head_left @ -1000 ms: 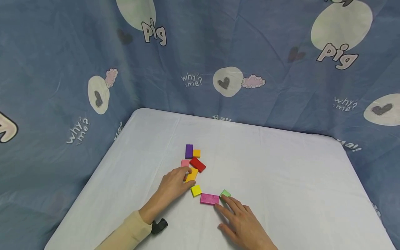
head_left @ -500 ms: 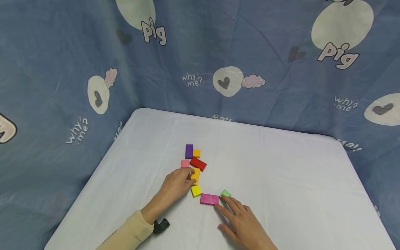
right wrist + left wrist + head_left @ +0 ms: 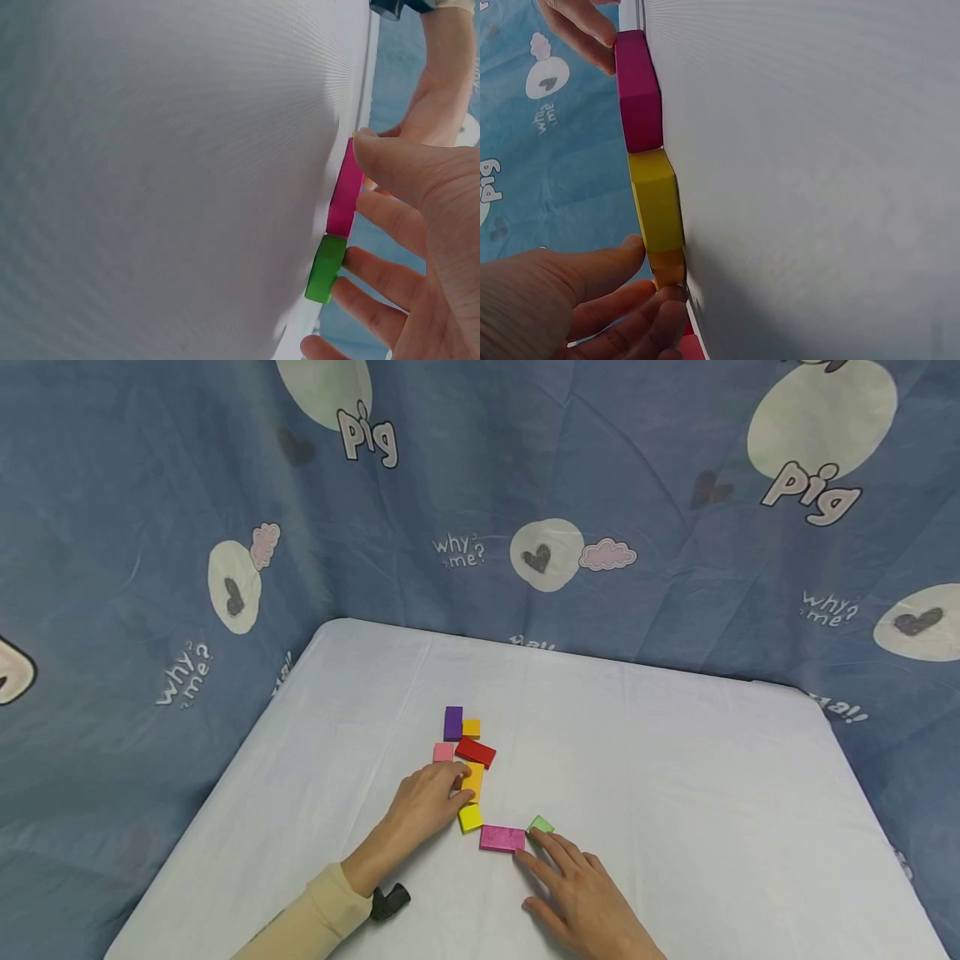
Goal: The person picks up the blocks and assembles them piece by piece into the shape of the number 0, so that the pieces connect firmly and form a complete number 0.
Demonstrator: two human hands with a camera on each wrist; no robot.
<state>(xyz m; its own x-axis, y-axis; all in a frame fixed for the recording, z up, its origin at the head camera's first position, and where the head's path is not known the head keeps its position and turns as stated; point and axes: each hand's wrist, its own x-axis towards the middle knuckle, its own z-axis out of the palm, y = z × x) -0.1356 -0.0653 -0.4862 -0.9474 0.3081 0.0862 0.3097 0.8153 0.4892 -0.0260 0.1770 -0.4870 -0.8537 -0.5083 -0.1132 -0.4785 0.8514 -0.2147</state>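
Observation:
My left hand (image 3: 426, 799) pinches an orange-yellow rectangular block (image 3: 473, 782) between thumb and fingers; in the left wrist view the hand partly hides this block (image 3: 667, 264). One end of it meets a yellow square block (image 3: 470, 817), the other lies near a tilted red block (image 3: 476, 752). A magenta rectangular block (image 3: 502, 838) follows the yellow one, and a light green block (image 3: 541, 824) touches its far right corner. My right hand (image 3: 583, 893) lies with loosely spread fingers, its fingertips at the magenta and green blocks (image 3: 327, 268).
Farther back on the white cloth-covered table (image 3: 697, 793) lie a pink block (image 3: 443, 752), a purple block (image 3: 453, 724) and a small orange block (image 3: 471, 728). A black device (image 3: 391, 902) sits at my left wrist. A blue printed curtain (image 3: 480, 485) hangs behind.
My left hand has moved slightly right, turning the orange-yellow block straighter and shifting it right. The red block's near end has swung a little away from me. My right hand has stayed still.

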